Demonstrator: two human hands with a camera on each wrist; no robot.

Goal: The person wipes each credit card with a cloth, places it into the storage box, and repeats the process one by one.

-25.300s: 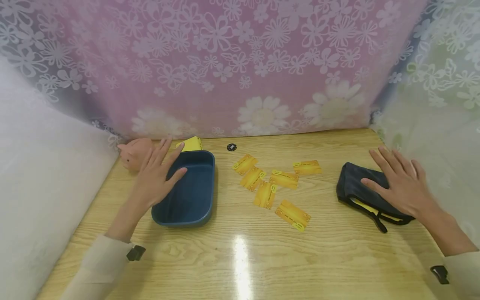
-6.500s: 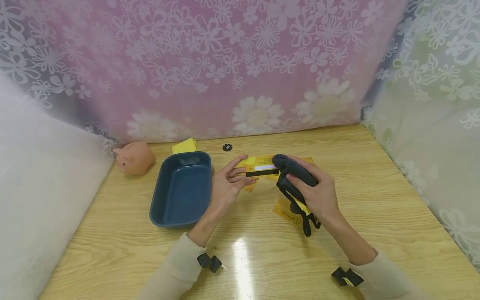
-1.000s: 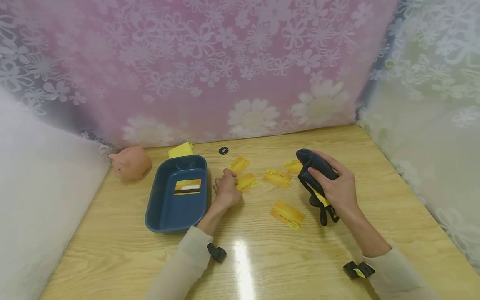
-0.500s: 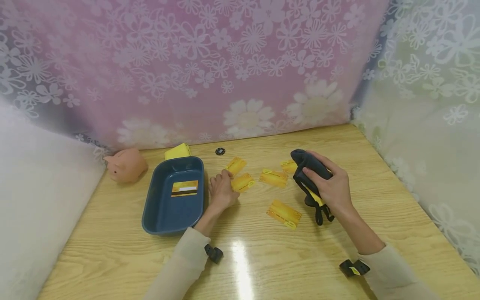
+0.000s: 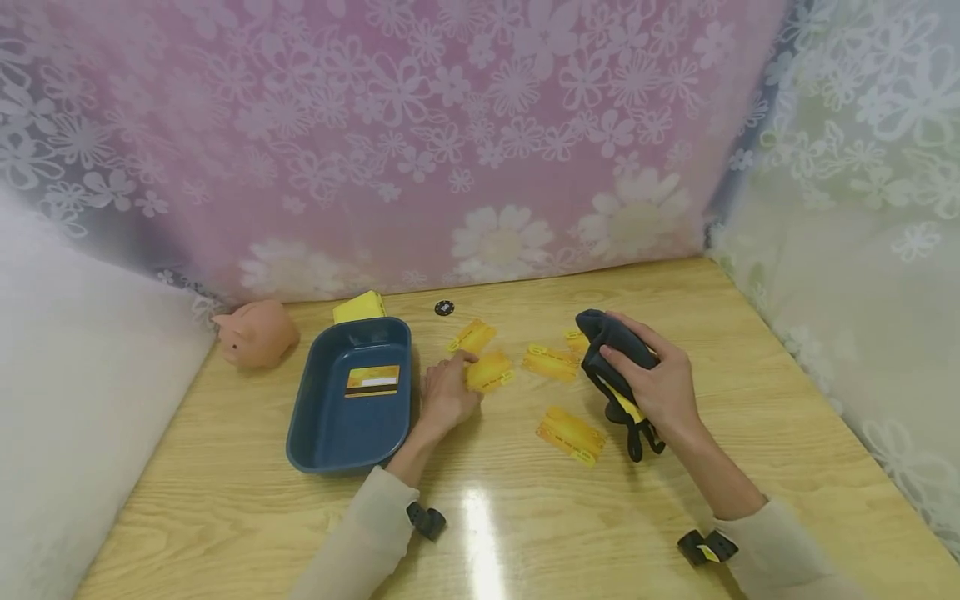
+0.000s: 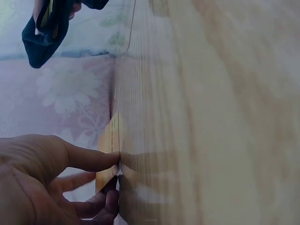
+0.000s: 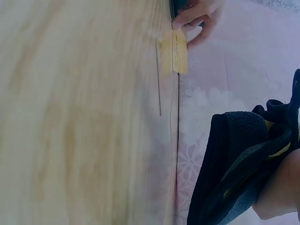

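Note:
In the head view my left hand [image 5: 452,393] pinches the left end of a golden bank card [image 5: 490,372]. The left wrist view has thumb and fingers at the edge of this card [image 6: 108,143], which tilts up at the tabletop. My right hand [image 5: 658,383] grips a dark zip pouch [image 5: 617,346] above the table, yellow showing in its opening. More golden cards lie between the hands: one card [image 5: 473,337] behind the pinched one, another card [image 5: 551,362] to its right, a partly covered card [image 5: 576,341] by the pouch, and a nearer card [image 5: 572,434].
A blue tray [image 5: 296,433] stands left of my left hand, one card [image 5: 372,381] lying stripe side up inside. Behind it are a yellow box-like object [image 5: 360,307] and a pink piggy bank [image 5: 257,334]. A black poker chip [image 5: 444,307] lies near the pink curtain [image 5: 420,208].
Since the earliest frame, the pouch came off the table into my right hand and one card reached the tray. In the last second my left fingers shifted on the pinched card, tilting it slightly.

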